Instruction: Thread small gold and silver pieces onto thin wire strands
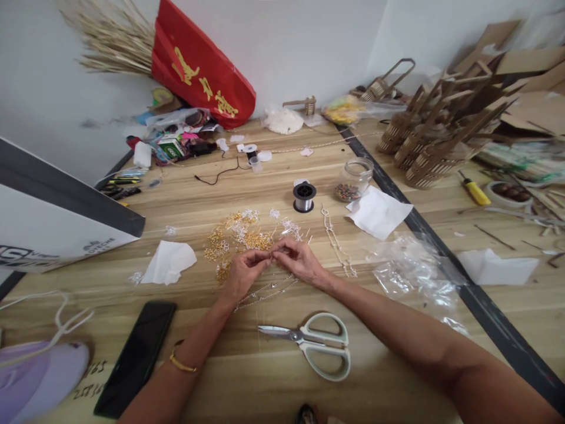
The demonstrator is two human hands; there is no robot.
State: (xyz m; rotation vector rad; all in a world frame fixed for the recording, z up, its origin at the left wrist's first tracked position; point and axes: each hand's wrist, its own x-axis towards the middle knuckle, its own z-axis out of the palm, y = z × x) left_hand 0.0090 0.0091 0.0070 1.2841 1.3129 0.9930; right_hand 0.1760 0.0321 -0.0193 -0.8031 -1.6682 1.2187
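My left hand (248,271) and my right hand (300,260) meet fingertip to fingertip over the table, both closed in a pinch. A thin silver chain (269,292) hangs below them and lies in loops on the wood, so its end seems to be between my fingers, though the small part there is too tiny to make out. Just beyond my hands spreads a pile of gold and silver jewelry findings (241,232). White-handled scissors (315,341) rest in front of my wrists, blades pointing left. To the right of my hands lies another chain (334,241).
A spool of wire (304,197) and a glass jar of beads (353,179) stand behind the pile. Clear plastic bags (415,271) lie to the right, a black phone (136,356) at left. A large box (57,218) edges the left side; small woven baskets (432,141) crowd the right.
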